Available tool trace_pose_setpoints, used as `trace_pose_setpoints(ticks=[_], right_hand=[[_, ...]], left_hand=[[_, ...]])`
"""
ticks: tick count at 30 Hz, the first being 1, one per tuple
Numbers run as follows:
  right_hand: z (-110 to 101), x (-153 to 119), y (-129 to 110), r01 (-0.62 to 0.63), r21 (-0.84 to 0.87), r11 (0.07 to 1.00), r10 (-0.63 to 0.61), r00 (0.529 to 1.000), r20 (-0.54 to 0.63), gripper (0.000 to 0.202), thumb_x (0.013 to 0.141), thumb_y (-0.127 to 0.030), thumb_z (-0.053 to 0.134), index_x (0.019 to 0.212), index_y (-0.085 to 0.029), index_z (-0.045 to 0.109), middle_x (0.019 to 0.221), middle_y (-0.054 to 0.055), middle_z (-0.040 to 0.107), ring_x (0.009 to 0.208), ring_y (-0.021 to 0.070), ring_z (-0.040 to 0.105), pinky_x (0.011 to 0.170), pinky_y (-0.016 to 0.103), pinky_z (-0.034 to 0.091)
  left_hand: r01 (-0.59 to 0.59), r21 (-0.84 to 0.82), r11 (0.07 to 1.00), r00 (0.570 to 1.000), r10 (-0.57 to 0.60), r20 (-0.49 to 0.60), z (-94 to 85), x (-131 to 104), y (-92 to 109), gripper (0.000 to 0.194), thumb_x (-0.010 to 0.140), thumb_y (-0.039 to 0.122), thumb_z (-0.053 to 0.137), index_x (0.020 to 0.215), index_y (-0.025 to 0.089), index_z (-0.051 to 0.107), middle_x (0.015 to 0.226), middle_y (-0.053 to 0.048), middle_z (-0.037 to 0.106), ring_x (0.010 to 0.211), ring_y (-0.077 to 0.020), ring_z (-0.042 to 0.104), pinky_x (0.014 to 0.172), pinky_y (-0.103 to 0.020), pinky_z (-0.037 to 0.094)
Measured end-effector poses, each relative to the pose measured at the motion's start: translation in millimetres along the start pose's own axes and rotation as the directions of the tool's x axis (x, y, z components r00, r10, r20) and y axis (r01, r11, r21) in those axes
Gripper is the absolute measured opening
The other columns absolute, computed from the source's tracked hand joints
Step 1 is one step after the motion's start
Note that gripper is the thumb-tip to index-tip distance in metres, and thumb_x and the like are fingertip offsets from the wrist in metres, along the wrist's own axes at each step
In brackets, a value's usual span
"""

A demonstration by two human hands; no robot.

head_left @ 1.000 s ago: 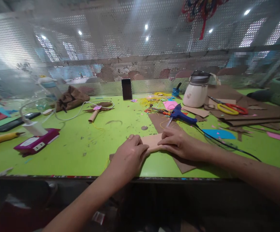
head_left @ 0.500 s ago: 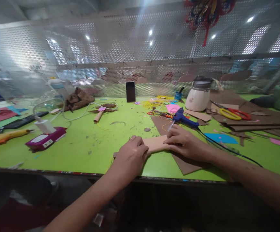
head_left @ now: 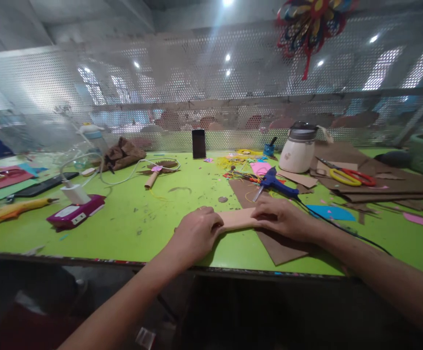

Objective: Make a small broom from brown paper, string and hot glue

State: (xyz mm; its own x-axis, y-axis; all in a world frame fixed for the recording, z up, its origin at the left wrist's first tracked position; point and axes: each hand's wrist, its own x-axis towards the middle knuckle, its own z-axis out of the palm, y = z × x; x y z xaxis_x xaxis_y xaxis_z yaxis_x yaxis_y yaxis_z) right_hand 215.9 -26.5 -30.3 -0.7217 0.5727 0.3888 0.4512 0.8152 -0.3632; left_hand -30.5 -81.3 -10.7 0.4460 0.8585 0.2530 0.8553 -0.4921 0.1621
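A strip of light brown paper [head_left: 236, 219] lies near the table's front edge, its near side curling up. My left hand [head_left: 197, 231] pinches its left end, fingers closed. At the other end my right hand [head_left: 280, 217] is closed on the paper too, thumb below and fingers above. Under and beside the right hand rests a darker brown sheet of card [head_left: 282, 248]. Just beyond that hand lies a blue glue gun [head_left: 277, 184], its cable trailing to the right. My fingers hide both ends of the strip.
On the left are a purple power strip [head_left: 75, 214], a yellow glue gun [head_left: 18, 211] and a paper flower with a rolled stem [head_left: 153, 181]. A phone [head_left: 199, 144] stands at the back. Scissors [head_left: 350, 176], brown sheets [head_left: 390, 194] and a white jug [head_left: 297, 154] are at right.
The view has tipped up slightly. Both hands stay on the paper strip, and its near edge looks more curled. The other things on the table have not moved.
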Motion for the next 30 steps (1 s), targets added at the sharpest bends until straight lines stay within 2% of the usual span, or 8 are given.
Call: trace_pose_setpoints(ticks=[3,7,13,19,25,30], right_hand=[[-1,1,1,0.0,-0.002,1.0,0.0,1.0,0.015,0.024,0.088,-0.034,0.053,0.083,-0.016,0.069,0.079,0.006,0.058,0.072,0.0156,0.053,0.064,0.027,0.041],[0,2,3,0.015,-0.008,1.0,-0.015,1.0,0.017,0.027,0.089,-0.034,0.052,0.082,-0.015,0.07,0.084,0.008,0.059,0.075,0.0162,0.054,0.066,0.027,0.041],[-3,6,2,-0.006,-0.014,1.0,0.007,0.997,0.072,0.034,0.09,-0.037,0.048,0.078,-0.015,0.071,0.084,0.008,0.058,0.074,0.0162,0.052,0.066,0.027,0.04],[-7,7,0,-0.049,-0.011,0.999,0.05,0.991,0.123,0.034,0.092,-0.038,0.045,0.084,-0.018,0.071,0.083,0.005,0.055,0.073,0.0149,0.051,0.065,0.026,0.038],[-6,8,1,-0.053,-0.019,0.998,0.055,0.992,0.116,0.033,0.092,-0.036,0.045,0.077,-0.017,0.069,0.078,0.004,0.052,0.069,0.0147,0.049,0.063,0.026,0.038],[-3,8,2,-0.051,-0.022,0.998,0.053,0.994,0.094,0.033,0.092,-0.034,0.046,0.074,-0.017,0.067,0.076,0.004,0.051,0.068,0.0145,0.048,0.062,0.026,0.036]], left_hand=[[-0.018,0.001,1.0,0.999,0.018,-0.036,3.0,-3,-1,0.024,0.088,0.027,0.05,0.083,0.016,0.071,0.078,-0.007,0.062,0.076,-0.0172,0.055,0.067,-0.028,0.042],[-0.048,0.01,0.999,0.993,0.049,-0.106,7.2,-7,-3,0.028,0.09,0.027,0.047,0.082,0.016,0.072,0.082,-0.009,0.059,0.082,-0.0182,0.053,0.071,-0.028,0.042],[-0.056,0.021,0.998,0.998,0.056,0.003,1.0,-5,-6,0.028,0.091,0.023,0.042,0.093,0.016,0.069,0.08,-0.008,0.059,0.077,-0.0173,0.055,0.068,-0.027,0.042],[0.0,-0.074,0.997,1.0,0.0,-0.005,-5.7,-4,-11,0.029,0.091,0.027,0.041,0.11,0.015,0.059,0.103,-0.01,0.065,0.091,-0.0197,0.059,0.079,-0.031,0.044],[0.079,-0.265,0.961,0.997,-0.071,0.04,-19.5,1,-20,0.036,0.094,0.026,0.027,0.12,0.018,0.051,0.091,-0.005,0.068,0.079,-0.0151,0.062,0.074,-0.029,0.046],[0.042,-0.123,0.991,0.999,-0.044,-0.02,-17.8,-2,-9,0.032,0.092,0.028,0.035,0.113,0.016,0.057,0.105,-0.009,0.063,0.093,-0.0188,0.058,0.083,-0.032,0.044]])
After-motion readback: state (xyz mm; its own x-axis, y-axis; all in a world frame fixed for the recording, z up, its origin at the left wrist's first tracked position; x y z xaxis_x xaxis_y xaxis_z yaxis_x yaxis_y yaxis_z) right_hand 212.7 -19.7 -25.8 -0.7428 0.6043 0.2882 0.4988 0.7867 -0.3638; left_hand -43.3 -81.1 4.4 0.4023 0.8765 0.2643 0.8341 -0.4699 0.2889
